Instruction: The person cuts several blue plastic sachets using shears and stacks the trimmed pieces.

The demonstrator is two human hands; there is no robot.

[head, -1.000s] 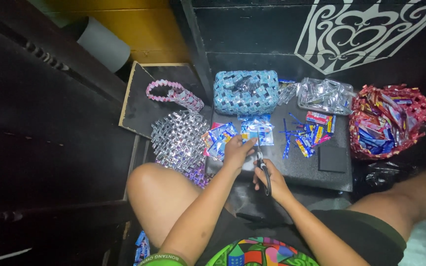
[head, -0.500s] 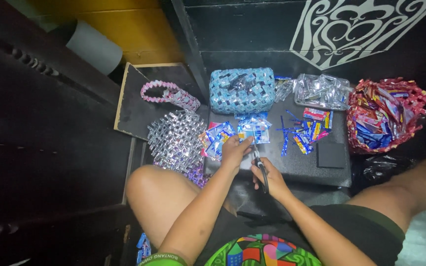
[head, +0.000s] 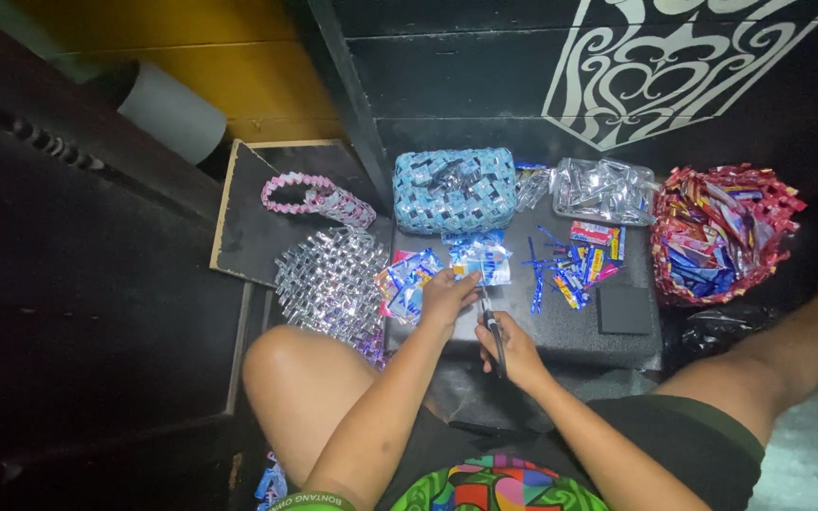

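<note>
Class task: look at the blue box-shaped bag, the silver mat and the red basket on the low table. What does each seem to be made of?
Blue bag: apparently woven from folded glossy wrappers; small shiny blue-white blocks show. Silver mat: likely foil-sided wrapper strips; metallic glints, zigzag weave. Red basket: seemingly the same folded-wrapper weave, with a jagged red rim; it holds loose wrappers.

Arms: bare from the wrists up to the bottom of the frame, no sleeves showing.
Left hand (head: 447,295): no glove; no ring or watch that can be made out.
Right hand (head: 513,348): no glove either; wrist bare.
Shirt: many-coloured print of green, red, yellow and blue patches, seen at the bottom edge.
Band: a green strip with pale lettering at the lower left, perhaps a sleeve hem or wristband.
Shorts: black, ending above the bare knees.
</note>
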